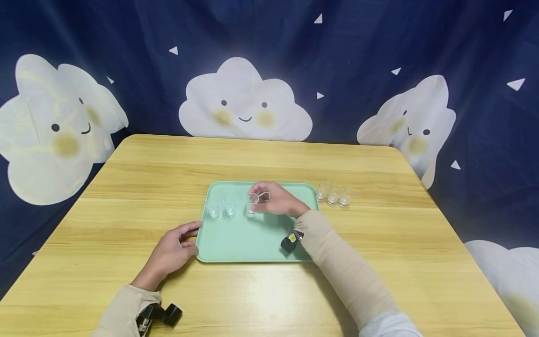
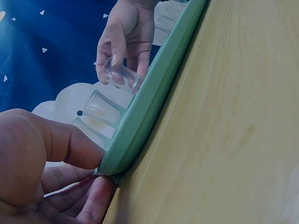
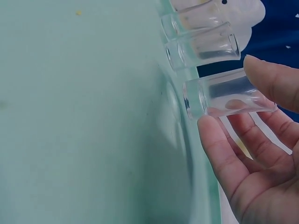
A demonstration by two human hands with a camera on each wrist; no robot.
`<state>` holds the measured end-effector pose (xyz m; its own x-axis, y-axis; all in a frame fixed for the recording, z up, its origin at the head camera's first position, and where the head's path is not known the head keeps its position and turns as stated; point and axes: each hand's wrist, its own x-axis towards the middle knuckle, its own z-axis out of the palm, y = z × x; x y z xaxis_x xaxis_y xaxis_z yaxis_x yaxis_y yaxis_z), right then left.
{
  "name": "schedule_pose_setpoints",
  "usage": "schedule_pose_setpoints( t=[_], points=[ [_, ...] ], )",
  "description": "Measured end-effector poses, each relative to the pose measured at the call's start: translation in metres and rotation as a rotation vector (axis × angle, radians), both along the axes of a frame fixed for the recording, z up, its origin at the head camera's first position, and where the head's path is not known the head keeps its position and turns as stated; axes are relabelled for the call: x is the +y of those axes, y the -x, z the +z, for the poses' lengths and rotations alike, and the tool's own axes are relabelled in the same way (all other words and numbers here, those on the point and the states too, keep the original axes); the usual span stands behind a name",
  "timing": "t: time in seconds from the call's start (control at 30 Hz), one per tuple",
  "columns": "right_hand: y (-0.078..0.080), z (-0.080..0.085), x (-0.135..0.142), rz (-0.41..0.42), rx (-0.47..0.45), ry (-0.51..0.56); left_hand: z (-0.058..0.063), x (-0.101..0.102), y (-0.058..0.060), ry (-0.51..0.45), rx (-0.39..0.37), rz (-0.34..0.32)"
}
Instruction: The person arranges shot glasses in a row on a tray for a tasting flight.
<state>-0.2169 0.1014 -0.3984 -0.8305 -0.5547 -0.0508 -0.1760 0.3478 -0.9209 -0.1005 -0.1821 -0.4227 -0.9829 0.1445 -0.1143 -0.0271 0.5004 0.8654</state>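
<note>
No text, brand or number can be read. Beyond the green tray (image 1: 240, 243), the dark blue cloth (image 1: 252, 28) carries printed pictures in place of lettering: pale clouds (image 1: 244, 89) with drawn eyes and smiles, one straight behind the tray and others off to its left and right, and small white triangles (image 1: 318, 18) scattered above and beside it. Over the tray's near right part, a black device (image 1: 288, 245) bears a yellow patch (image 1: 292, 237), too small to read.

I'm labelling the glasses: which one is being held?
The rightmost glass of three over the tray, held in the right hand's grip; the other five glasses stand untouched.
</note>
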Motion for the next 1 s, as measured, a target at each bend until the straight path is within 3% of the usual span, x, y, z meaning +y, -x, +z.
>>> schedule_pose_setpoints(
  t=[1.0],
  points=[
    [0.0009, -0.0018, -0.0085, 0.01, -0.014, -0.01, 0.0006, -0.0005, 0.0003, 0.0, 0.013, -0.008]
  ],
)
